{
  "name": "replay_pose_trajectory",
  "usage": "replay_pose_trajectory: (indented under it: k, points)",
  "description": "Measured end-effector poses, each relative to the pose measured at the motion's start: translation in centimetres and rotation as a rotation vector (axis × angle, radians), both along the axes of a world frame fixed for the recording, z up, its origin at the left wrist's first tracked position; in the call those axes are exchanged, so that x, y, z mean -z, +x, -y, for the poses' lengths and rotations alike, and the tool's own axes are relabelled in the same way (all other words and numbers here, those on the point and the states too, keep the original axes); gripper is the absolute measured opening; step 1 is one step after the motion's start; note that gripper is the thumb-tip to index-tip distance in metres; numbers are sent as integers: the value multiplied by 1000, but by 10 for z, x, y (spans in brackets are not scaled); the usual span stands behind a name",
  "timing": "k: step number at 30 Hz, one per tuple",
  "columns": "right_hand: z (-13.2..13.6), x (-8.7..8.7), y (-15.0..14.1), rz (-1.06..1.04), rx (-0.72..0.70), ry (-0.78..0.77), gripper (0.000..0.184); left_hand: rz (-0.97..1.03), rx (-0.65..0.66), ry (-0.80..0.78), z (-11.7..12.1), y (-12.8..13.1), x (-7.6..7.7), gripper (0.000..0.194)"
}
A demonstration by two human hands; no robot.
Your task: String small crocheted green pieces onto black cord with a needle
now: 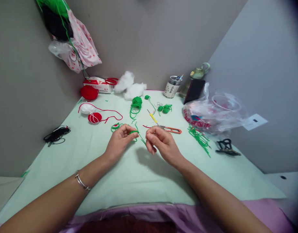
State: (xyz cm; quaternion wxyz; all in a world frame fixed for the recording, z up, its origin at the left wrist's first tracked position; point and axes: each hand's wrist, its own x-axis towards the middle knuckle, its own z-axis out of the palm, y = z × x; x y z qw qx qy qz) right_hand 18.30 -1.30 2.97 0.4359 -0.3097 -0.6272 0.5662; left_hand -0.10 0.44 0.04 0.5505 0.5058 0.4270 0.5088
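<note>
Head: left hand [120, 141] pinches green yarn piece [133, 132] over mid-worktop, well in from both side edges. Right hand [164, 144] apart, fingers curled; can't tell if it grips the trailing strand [142, 139]. Step looks like hand-working yarn; next move calls for steady left pinch.

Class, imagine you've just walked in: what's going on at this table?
A person's left hand pinches a small green yarn piece. The right hand curls close by, near a green strand; whether it grips that is unclear. Beyond them, a yellow-handled tool and orange snips lie on the table.
</note>
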Motion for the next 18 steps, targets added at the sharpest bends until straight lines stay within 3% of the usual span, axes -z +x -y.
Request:
replay_pose_trajectory:
  k: [4, 18]
  points:
    - [-2, -1, 5, 11, -37, -39, 23, -12, -10, 10, -1, -1, 0, 19]
    - [-11, -12, 27, 103, -451, -254, 26, -113, -62, 45, -3, -5, 1, 17]
